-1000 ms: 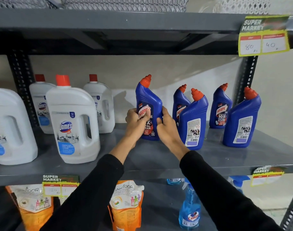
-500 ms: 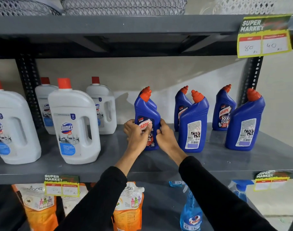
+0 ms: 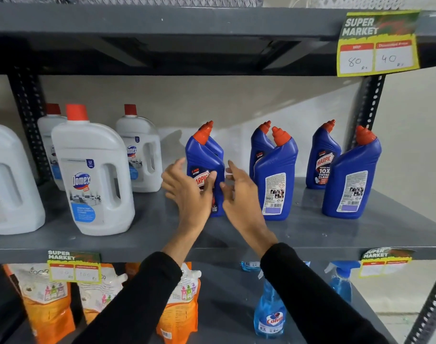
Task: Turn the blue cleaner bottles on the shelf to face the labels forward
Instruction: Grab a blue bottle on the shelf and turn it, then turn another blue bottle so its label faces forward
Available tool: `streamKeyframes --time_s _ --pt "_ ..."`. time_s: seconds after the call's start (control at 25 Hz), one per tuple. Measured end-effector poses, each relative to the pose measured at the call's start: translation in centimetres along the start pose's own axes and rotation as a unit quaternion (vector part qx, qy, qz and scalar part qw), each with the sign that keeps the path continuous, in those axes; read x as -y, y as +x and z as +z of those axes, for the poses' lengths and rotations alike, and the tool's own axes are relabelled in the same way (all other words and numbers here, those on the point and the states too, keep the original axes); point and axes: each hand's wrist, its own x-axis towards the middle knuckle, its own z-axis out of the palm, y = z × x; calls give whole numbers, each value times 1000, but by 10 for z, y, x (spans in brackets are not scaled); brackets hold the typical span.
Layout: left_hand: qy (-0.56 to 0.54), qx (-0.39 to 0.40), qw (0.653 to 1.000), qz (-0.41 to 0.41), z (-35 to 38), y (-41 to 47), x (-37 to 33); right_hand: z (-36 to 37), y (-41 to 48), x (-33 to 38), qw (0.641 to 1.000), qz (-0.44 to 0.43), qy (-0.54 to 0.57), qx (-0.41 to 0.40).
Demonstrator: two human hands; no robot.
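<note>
Our left hand and right hand were released; the next backward bottle stood upright just right — nearer our right.

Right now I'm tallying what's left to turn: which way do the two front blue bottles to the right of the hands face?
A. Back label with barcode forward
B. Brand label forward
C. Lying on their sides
A: the middle front bottle and right front bottle show white barcode panels.

white jugs left of bottles
</note>
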Motion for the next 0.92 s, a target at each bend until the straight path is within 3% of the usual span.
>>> streamKeyframes --time_s 0.08,0.16,0.32,0.44,0.52,0.6,0.8,0.92 --pt "-45 -20 994 98 7 -7 -17 -18 -1 0 993 -66 -20 -91" --pt "-97 27 983 154 21 -16 -33 -40 0 -5 986 -82 -18 -143" --pt "-133 144 975 99 51 -37 -50 -82 3 -35 977 -7 -50 -205" --pt "-124 199 972 28 73 -44 -51 -102 -1 -62 982 95 -22 -161" --pt "-131 211 969 -12 81 -48 -52 -108 -4 -77 980 169 84 -56" --pt "-136 193 971 -40 86 -51 -53 -108 -6 -87 973 203 107 19" --pt "-169 191 966 -47 90 -40 -68 -110 5 -80 979 177 96 -22" --pt "-168 137 976 -20 92 -31 -84 -111 16 -70 982 145 97 -76"
